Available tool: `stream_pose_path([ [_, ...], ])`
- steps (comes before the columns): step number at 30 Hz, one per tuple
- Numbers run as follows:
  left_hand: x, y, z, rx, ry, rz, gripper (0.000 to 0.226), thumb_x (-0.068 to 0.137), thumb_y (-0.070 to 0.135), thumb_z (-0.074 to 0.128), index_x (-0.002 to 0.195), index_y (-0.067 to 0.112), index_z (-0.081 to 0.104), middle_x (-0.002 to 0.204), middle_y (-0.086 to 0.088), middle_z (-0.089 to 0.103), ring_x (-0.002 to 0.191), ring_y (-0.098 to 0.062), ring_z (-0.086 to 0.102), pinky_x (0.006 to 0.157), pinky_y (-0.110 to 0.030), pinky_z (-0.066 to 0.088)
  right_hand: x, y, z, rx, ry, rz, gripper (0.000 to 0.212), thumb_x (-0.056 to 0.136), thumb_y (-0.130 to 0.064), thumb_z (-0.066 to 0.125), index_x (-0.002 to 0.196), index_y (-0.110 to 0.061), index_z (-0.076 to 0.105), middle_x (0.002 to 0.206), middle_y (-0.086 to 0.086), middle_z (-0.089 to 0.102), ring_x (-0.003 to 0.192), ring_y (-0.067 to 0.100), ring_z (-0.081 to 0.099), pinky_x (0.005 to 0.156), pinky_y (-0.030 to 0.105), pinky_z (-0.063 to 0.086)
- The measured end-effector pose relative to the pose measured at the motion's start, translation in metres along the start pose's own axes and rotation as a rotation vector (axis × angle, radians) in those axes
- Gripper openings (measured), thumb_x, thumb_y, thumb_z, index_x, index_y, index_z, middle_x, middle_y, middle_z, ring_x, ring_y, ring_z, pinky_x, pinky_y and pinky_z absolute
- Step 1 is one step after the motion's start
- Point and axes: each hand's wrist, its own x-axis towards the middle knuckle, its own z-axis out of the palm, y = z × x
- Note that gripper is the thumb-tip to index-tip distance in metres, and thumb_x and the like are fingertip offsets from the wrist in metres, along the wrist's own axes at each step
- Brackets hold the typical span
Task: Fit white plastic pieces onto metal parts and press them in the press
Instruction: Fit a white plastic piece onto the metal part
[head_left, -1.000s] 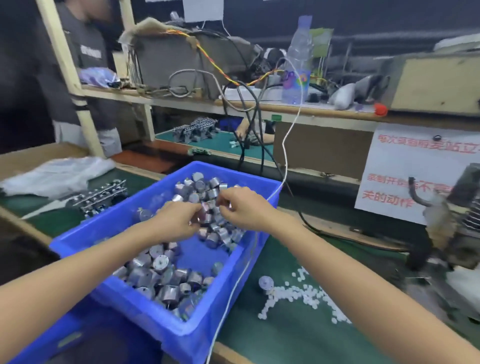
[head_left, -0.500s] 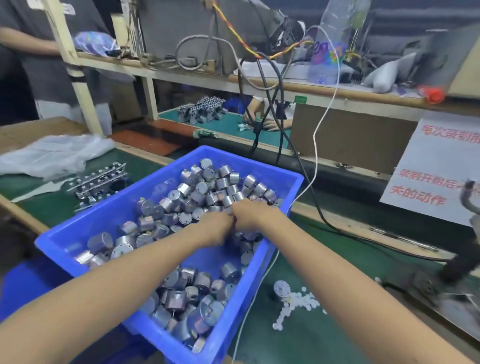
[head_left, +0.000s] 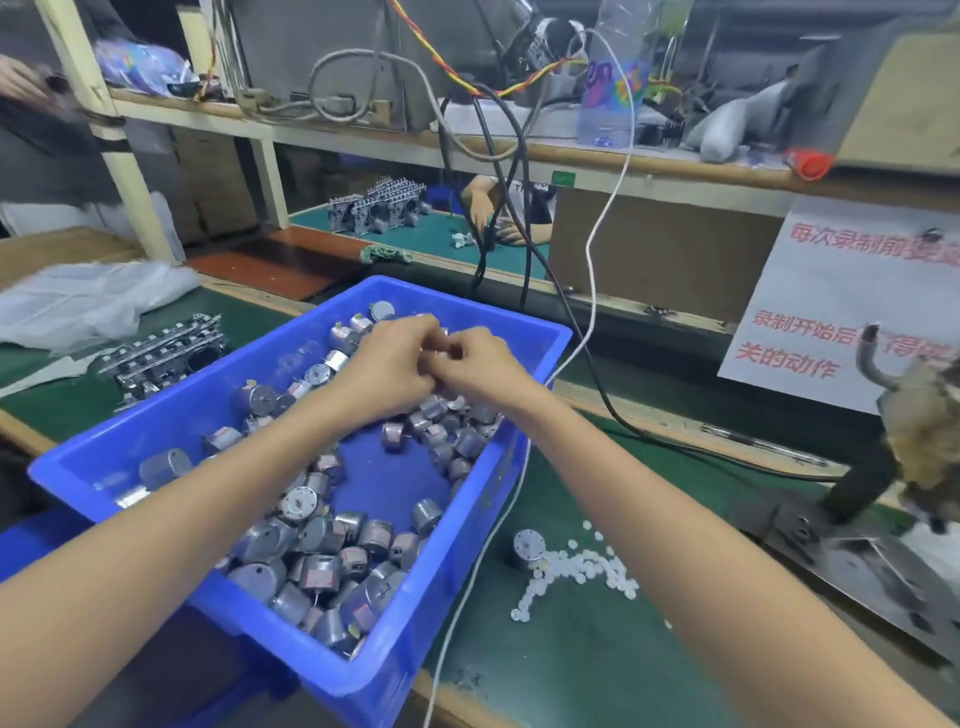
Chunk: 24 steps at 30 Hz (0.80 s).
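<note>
Head view: left hand (head_left: 387, 371) and right hand (head_left: 485, 366) meet over the far end of one blue plastic bin (head_left: 156, 431). Fingers of both are curled in with the tips touching each other. What they pinch is too blurred to tell. The bin is rectangular with smooth walls and holds several dozen metal parts (head_left: 322, 540), too many to count. They are short shiny silver cylinders with flat ends, some with a thin shaft. One more metal part (head_left: 527, 545) stands alone on the green matte counter (head_left: 571, 649), just right of the bin. Touching it is a loose scatter of white plastic pieces (head_left: 582, 569), tiny round discs, a few dozen. One press (head_left: 919, 452), dark grimy metal, sits at the right edge, well apart from the hands. One thin white cable (head_left: 597, 249) hangs past the bin's right wall.
</note>
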Motion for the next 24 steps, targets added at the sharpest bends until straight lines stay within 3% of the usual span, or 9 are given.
stream_pose_path([
  [3, -0.008, 0.044, 0.001, -0.078, 0.09, 0.055, 0.032, 0.071, -0.002, 0.061, 0.101, 0.006, 0.056, 0.102, -0.006, 0.06, 0.093, -0.022, 0.053, 0.076, -0.032, 0.039, -0.033, 0.001, -0.033, 0.097, 0.071, 0.014, 0.029, 0.085, -0.035, 0.06, 0.071, -0.01, 0.063, 0.053, -0.007, 0.054, 0.05, 0.006, 0.047, 0.054, 0.022, 0.038],
  [5, -0.014, 0.074, 0.012, -0.134, 0.051, 0.098, 0.039, 0.073, 0.0, 0.063, 0.109, 0.006, 0.05, 0.108, -0.009, 0.054, 0.098, -0.025, 0.051, 0.083, -0.038, 0.041, -0.057, 0.014, -0.052, 0.159, 0.107, 0.023, 0.032, 0.085, -0.032, 0.06, 0.075, -0.002, 0.064, 0.053, -0.007, 0.055, 0.048, 0.005, 0.048, 0.056, 0.022, 0.04],
  [9, -0.021, 0.124, 0.044, -0.142, -0.188, 0.085, 0.055, 0.077, 0.001, 0.06, 0.127, 0.007, 0.037, 0.119, -0.012, 0.046, 0.11, -0.026, 0.046, 0.088, -0.036, 0.041, -0.107, 0.059, -0.074, 0.229, 0.17, 0.124, 0.039, 0.087, -0.032, 0.058, 0.079, 0.006, 0.063, 0.061, 0.006, 0.058, 0.052, 0.012, 0.05, 0.058, 0.03, 0.041],
  [13, -0.034, 0.146, 0.09, 0.045, -0.499, 0.013, 0.042, 0.082, 0.001, 0.049, 0.123, 0.008, 0.043, 0.119, -0.011, 0.051, 0.111, -0.029, 0.051, 0.072, -0.033, 0.046, -0.154, 0.113, -0.074, 0.077, 0.288, 0.318, 0.033, 0.091, -0.038, 0.057, 0.094, -0.007, 0.063, 0.071, 0.004, 0.065, 0.053, 0.005, 0.058, 0.059, 0.025, 0.043],
  [16, -0.059, 0.143, 0.134, 0.208, -0.628, 0.022, 0.038, 0.085, 0.004, 0.05, 0.123, 0.007, 0.051, 0.121, -0.016, 0.053, 0.112, -0.033, 0.052, 0.086, -0.036, 0.046, -0.189, 0.143, -0.066, 0.065, 0.369, 0.384, 0.023, 0.091, -0.034, 0.057, 0.099, -0.013, 0.059, 0.08, -0.001, 0.061, 0.047, -0.002, 0.054, 0.052, 0.016, 0.037],
  [19, -0.083, 0.126, 0.167, 0.07, -0.569, -0.077, 0.029, 0.09, 0.015, 0.054, 0.118, 0.01, 0.053, 0.122, -0.014, 0.046, 0.116, -0.03, 0.043, 0.096, -0.039, 0.04, -0.216, 0.159, -0.049, 0.192, 0.373, 0.376, 0.013, 0.09, -0.028, 0.059, 0.099, -0.019, 0.061, 0.084, -0.002, 0.061, 0.048, -0.002, 0.056, 0.049, 0.009, 0.037],
  [24, -0.106, 0.108, 0.188, -0.189, -0.395, 0.021, 0.011, 0.088, 0.017, 0.06, 0.098, 0.012, 0.061, 0.097, 0.0, 0.046, 0.104, -0.019, 0.047, 0.081, -0.023, 0.032, -0.248, 0.168, -0.034, 0.349, 0.301, 0.34, 0.011, 0.092, -0.022, 0.057, 0.099, -0.031, 0.058, 0.084, -0.002, 0.061, 0.064, 0.008, 0.062, 0.057, 0.022, 0.045],
])
